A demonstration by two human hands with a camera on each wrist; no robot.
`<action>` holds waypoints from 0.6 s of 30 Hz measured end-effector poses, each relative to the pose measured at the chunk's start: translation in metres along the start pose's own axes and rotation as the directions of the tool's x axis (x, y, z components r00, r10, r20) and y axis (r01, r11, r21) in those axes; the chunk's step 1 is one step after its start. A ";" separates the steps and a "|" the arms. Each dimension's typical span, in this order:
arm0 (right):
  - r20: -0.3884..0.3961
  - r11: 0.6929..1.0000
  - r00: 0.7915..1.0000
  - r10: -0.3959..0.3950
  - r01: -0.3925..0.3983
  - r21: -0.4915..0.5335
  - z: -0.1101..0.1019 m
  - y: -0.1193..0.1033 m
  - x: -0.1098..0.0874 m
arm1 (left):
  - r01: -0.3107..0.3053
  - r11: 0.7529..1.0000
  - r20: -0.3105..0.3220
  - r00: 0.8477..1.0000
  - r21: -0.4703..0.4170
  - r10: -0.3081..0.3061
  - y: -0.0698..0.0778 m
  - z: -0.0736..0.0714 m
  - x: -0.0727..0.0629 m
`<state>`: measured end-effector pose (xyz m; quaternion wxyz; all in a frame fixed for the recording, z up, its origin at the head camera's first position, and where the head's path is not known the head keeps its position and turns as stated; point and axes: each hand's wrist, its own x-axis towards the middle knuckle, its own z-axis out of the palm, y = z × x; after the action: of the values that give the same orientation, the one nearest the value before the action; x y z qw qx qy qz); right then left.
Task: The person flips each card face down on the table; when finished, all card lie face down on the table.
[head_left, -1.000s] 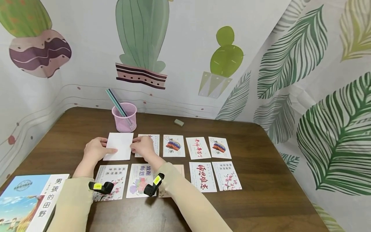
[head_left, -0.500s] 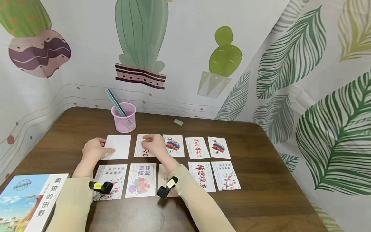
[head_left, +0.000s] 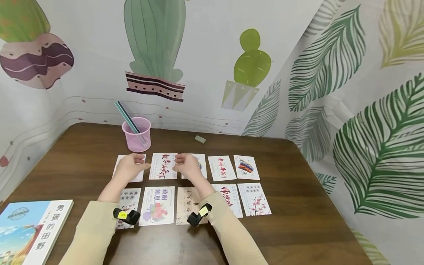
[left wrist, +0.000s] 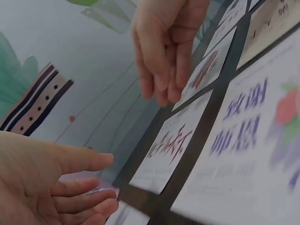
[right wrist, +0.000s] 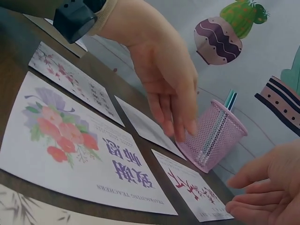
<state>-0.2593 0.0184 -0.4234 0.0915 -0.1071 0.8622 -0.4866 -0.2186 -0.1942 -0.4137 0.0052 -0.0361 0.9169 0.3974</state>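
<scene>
Two rows of printed cards lie on the dark wooden table (head_left: 298,191). My left hand (head_left: 131,167) hovers open over a blank white card (head_left: 116,166) at the left end of the far row. My right hand (head_left: 185,168) is open too, over the third card, and holds nothing. Between the hands lies a card with red calligraphy (head_left: 163,166), uncovered. In the left wrist view the left hand (left wrist: 61,183) is relaxed beside that red calligraphy card (left wrist: 166,145). In the right wrist view the right hand (right wrist: 267,187) is loosely open near the same card (right wrist: 192,187).
A pink mesh cup (head_left: 136,134) with pens stands behind the cards. A small grey eraser (head_left: 200,139) lies near the far edge. A book (head_left: 29,228) sits at the near left corner. Patterned fabric walls close in the back and right.
The right hand slid right off the red calligraphy card, uncovering it. The left hand moved right and now covers most of the white card.
</scene>
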 end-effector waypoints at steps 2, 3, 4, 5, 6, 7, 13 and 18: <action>0.001 0.999 1.000 -0.004 0.004 -0.035 0.001 0.000 0.000 | 0.009 0.999 0.029 1.000 -0.038 -0.008 0.003 0.006 0.002; 0.001 0.999 1.000 -0.004 0.004 -0.053 0.001 0.000 0.000 | 0.016 0.998 0.038 0.999 -0.055 -0.014 0.005 0.008 0.003; 0.004 0.998 1.000 -0.008 0.008 -0.069 0.002 0.000 -0.001 | 0.026 0.997 0.042 0.999 -0.070 -0.023 0.006 0.010 0.005; 0.011 0.996 1.000 -0.009 0.010 -0.084 0.002 0.000 -0.001 | 0.036 0.996 0.046 0.998 -0.081 -0.032 0.007 0.012 0.005; 0.021 0.996 1.000 -0.011 0.013 -0.094 0.003 0.000 -0.002 | 0.048 0.995 0.047 0.998 -0.091 -0.044 0.008 0.013 0.006; 0.033 0.995 0.999 -0.014 0.018 -0.095 0.003 0.000 -0.002 | 0.059 0.994 0.048 0.997 -0.094 -0.055 0.008 0.014 0.006; 0.075 0.992 0.997 -0.010 0.019 -0.123 0.006 0.001 -0.002 | 0.105 0.989 0.085 0.992 -0.099 -0.097 0.011 0.013 0.004; 0.065 0.989 0.998 0.009 0.001 -0.149 0.006 0.004 -0.001 | 0.131 0.982 0.141 0.984 -0.133 -0.112 0.017 0.013 0.001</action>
<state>-0.2570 0.0160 -0.4302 0.1125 -0.1278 0.8929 -0.4169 -0.2205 -0.1731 -0.4104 0.0879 -0.0657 0.8800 0.4621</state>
